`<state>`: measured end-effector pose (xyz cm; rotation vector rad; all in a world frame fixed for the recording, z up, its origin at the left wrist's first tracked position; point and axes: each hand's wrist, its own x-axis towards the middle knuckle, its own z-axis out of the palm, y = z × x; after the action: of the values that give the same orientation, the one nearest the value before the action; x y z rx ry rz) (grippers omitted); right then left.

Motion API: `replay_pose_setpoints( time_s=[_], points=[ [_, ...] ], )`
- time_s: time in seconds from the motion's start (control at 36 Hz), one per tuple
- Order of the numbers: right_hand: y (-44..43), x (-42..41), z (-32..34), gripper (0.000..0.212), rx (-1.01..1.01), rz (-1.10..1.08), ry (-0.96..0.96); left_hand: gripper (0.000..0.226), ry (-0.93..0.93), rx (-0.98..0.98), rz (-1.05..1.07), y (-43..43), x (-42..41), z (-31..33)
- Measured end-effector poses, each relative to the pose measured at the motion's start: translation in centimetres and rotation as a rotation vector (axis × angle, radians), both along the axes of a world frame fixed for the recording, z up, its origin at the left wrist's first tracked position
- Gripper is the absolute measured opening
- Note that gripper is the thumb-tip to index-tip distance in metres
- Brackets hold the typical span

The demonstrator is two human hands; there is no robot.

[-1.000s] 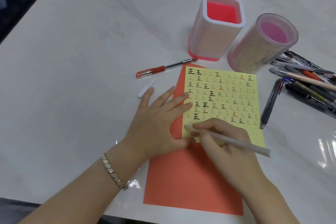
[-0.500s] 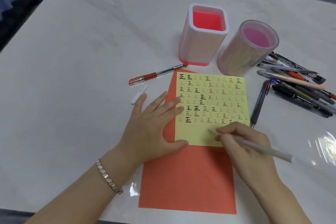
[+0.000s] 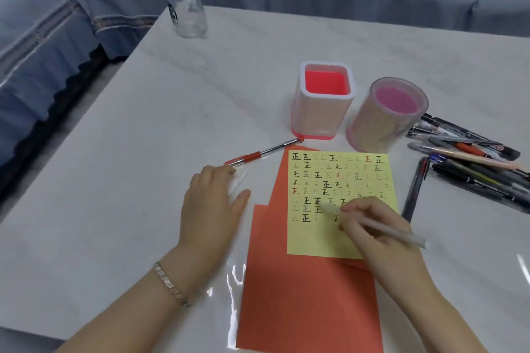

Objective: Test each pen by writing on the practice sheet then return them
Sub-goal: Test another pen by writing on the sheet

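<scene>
White marble table [image 3: 143,152] fills my view, with a blue sofa [image 3: 57,37] behind it and a glass jar [image 3: 186,8] at the far edge. I see a square holder [image 3: 324,112] and a round holder [image 3: 384,123] standing side by side, both without pens. A red pen [image 3: 258,155] lies left of the square one. The yellow sheet [image 3: 315,238], marked with rows of characters, rests on orange paper [image 3: 301,309] just in front of the holders. The right hand [image 3: 381,235] pinches a white pen [image 3: 401,235] in curled fingers over the sheet's lower rows; the tip is blurred, so I cannot tell if it touches. The left hand [image 3: 212,203], with a bracelet [image 3: 172,285] on its wrist, lies on the table left of the paper, fingers bent over a blurred white cap [image 3: 239,180]. I cannot tell whether it grips it. A pile of pens [image 3: 473,157] sits at the right, and a dark pen [image 3: 414,189] lies between the pile and the sheet.
</scene>
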<state>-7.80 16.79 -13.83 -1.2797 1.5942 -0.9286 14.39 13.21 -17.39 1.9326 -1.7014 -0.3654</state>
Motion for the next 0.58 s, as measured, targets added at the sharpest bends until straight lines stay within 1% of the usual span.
replay_pose_setpoints(
  time_s=[0.08,0.17,0.22,0.31,0.36,0.42,0.5,0.58],
  points=[
    [-0.1,0.9,0.5,0.017,-0.014,0.062,-0.032,0.025,-0.043,0.087,-0.043,-0.4,1.0,0.0],
    [-0.2,1.4,0.7,0.039,-0.035,0.041,-0.110,0.012,-0.053,0.065,-0.079,-0.5,1.2,0.4],
    [-0.4,1.7,1.0,0.035,-0.062,-0.006,-0.180,0.000,0.067,0.051,-0.073,-0.3,0.9,1.1],
    [-0.9,1.6,1.6,0.035,-0.110,-0.108,-0.349,0.014,0.426,0.098,-0.033,0.0,-0.1,2.7],
    [-1.1,1.3,2.1,0.041,-0.129,-0.153,-0.425,0.017,0.572,0.098,-0.052,0.2,-0.7,3.9],
    [-1.3,1.0,2.8,0.043,-0.154,-0.158,-0.493,0.019,0.631,0.087,-0.085,0.5,-1.1,5.1],
    [-1.3,0.4,3.5,0.062,-0.155,-0.127,-0.551,0.021,0.674,0.064,-0.128,1.1,-1.7,6.7],
    [-1.3,0.1,4.0,0.067,-0.147,-0.109,-0.574,0.023,0.675,0.035,-0.155,1.6,-2.1,7.9]
  ],
)
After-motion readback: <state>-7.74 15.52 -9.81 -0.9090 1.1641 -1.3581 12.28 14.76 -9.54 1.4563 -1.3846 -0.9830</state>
